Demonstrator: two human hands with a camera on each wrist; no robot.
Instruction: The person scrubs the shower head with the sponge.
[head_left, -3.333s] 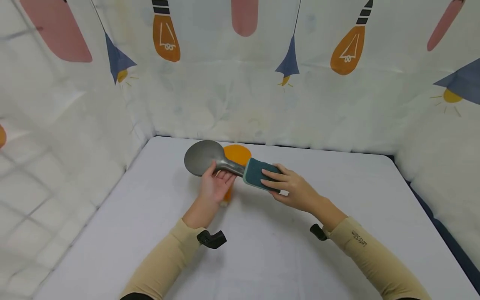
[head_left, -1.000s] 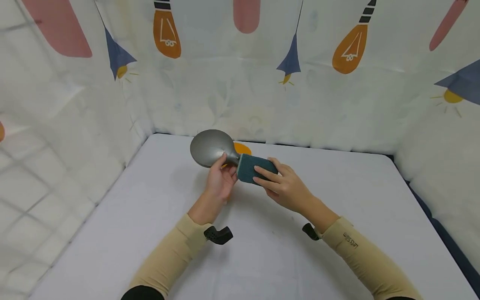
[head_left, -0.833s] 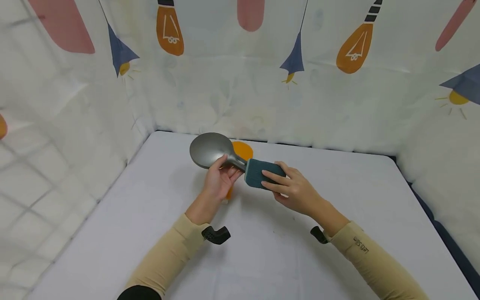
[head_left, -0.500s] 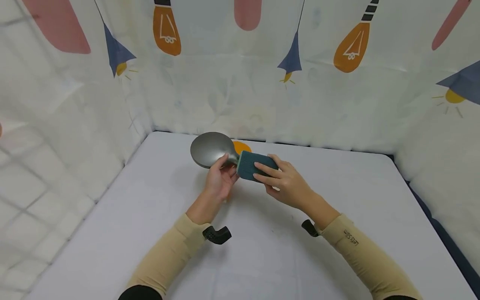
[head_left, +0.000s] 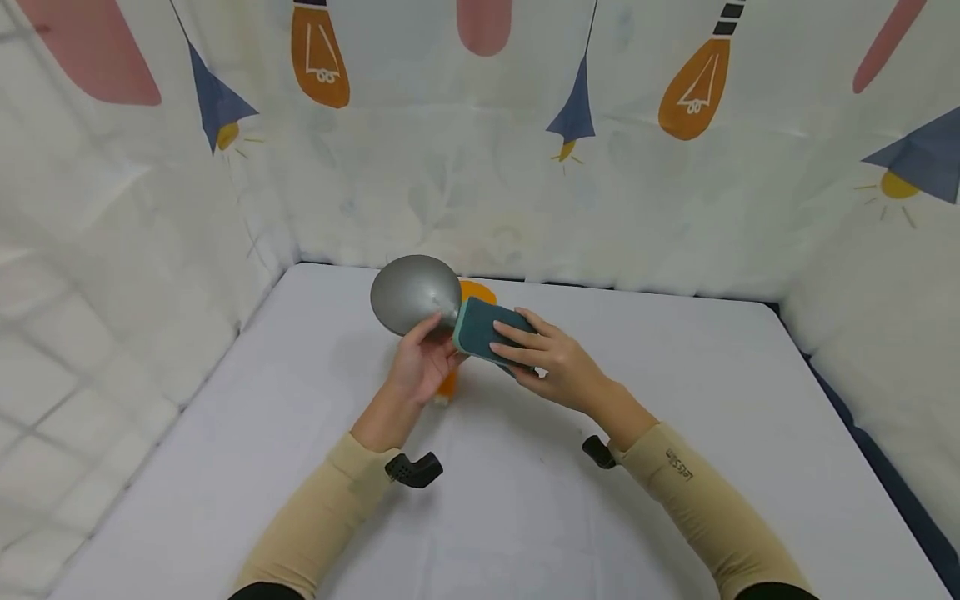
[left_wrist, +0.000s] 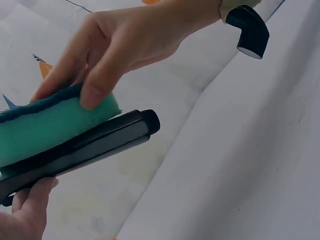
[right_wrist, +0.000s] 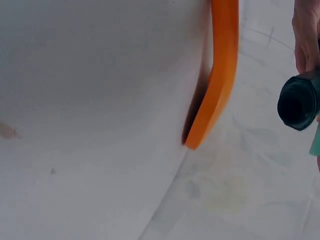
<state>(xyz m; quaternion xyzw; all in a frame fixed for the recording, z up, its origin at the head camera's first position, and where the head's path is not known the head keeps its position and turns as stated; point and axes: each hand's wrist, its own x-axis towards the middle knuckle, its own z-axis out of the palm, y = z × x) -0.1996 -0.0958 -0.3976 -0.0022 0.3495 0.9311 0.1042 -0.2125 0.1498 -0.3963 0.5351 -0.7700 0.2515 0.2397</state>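
Observation:
My left hand holds a large grey spoon by the neck, its thumb against the round bowl. The spoon is raised above the table, its bowl towards the far left. My right hand grips a green sponge with a dark scouring side facing up. In the left wrist view the sponge's light green foam lies along the spoon's dark handle, whose knobbed end sticks out past it. Below them on the table lies an orange utensil with a rounded head, partly hidden by the hands and sponge.
A white-covered table reaches back to a patterned cloth wall, with more cloth at both sides. The orange utensil's end bends in the right wrist view. A black wrist-mounted piece juts from the left sleeve.
The sponge in my right hand slides back and forth along the spoon's handle. Now it is nearer the bowl than half a second ago. My left hand keeps its hold on the neck.

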